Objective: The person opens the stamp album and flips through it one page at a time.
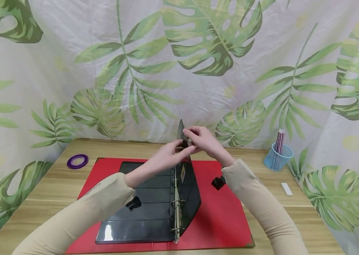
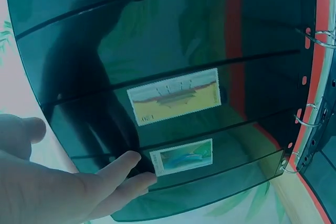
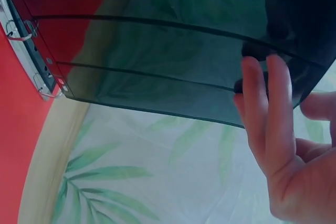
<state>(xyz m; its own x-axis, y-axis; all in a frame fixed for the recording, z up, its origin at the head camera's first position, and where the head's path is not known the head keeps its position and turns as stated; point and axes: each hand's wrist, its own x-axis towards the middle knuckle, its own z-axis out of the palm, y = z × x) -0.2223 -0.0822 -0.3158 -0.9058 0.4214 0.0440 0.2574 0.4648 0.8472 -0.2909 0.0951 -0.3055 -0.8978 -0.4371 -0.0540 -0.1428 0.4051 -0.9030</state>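
A dark, see-through stamp album page with strip pockets stands raised on the rings of an open red binder. On its left face sit a yellow postage stamp and, lower, a green-blue stamp. My left hand touches the page beside the green-blue stamp with two extended fingertips, its thumb apart. My right hand presses straight fingers to the opposite face near the outer edge; its thumb is by that edge. In the head view both hands meet at the page's top, partly overlapping it.
Another black pocket page lies flat on the binder's left side. A purple tape ring lies at the left on the wooden table. A blue pencil cup and a white eraser are on the right. Leaf-patterned cloth hangs behind.
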